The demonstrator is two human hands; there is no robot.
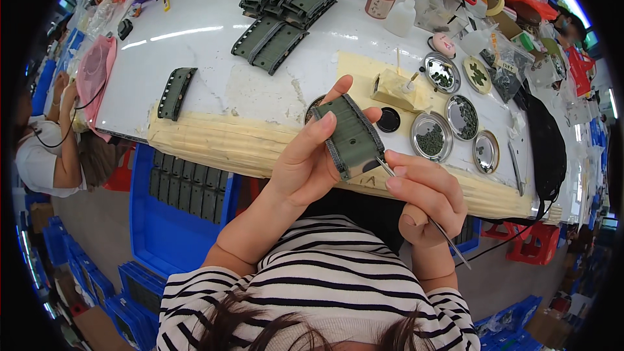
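Observation:
My left hand (300, 159) grips a curved dark green model part (353, 131) with ribbed dark edges, tilted up above the table's front edge. Its thumb presses on the near left side and the fingers reach round behind. In my right hand (430, 190) is a thin metal rod-like tool (448, 240), pinched between thumb and fingers. The tool's tip touches or nearly touches the part's lower right corner; exact contact is too small to tell. A similar green part (177, 94) lies alone on the left of the table, and several more are stacked (292, 0) at the back.
Round metal dishes (431, 136) with small green pieces stand at right, beside a yellow-wrapped block (401, 91) and a black cap (389, 119). A white bottle (400, 18) and pink jar (381, 0) are behind. Below the padded edge (214, 146) sits a blue crate (166, 231) of green parts.

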